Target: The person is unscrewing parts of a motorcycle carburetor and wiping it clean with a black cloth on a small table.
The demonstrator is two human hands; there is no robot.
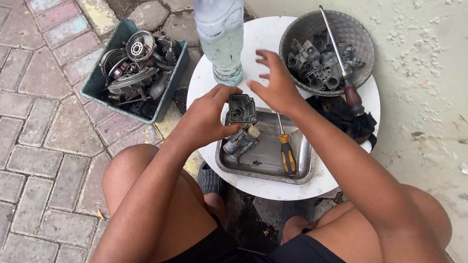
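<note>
- Head view: left hand (204,117) grips a small dark metal cover (242,108), roughly square, fingers wrapped on its left edge and underside. Grip is closed and firm on the part.
- Cover sits raised above the near-left corner of a steel tray (305,170), held up toward the camera, likely so its hollow inner face can be inspected.
- Orientation: open face points up and toward the viewer; the part is nearly square, its slightly longer side running away from the person, toward the bottle (221,33).
- Right hand (277,84) hovers just right of the cover, fingers spread wide, holding nothing; whether a fingertip touches the cover's edge cannot be told.
- Below the cover, in the tray, lies a grey carburettor body (238,143), apart from the cover. Beside it a yellow-handled screwdriver (287,152) lies with handle toward the person, within easy reach of the right hand.
- Tray rests on a round white table (263,36), probably to catch small parts and fluid.
- Grey bowl (366,60) at the far right holds more metal castings; a red-handled screwdriver (342,62) leans across it.
- Green bin (95,80) of engine parts stands on the paving, left of the table.
</note>
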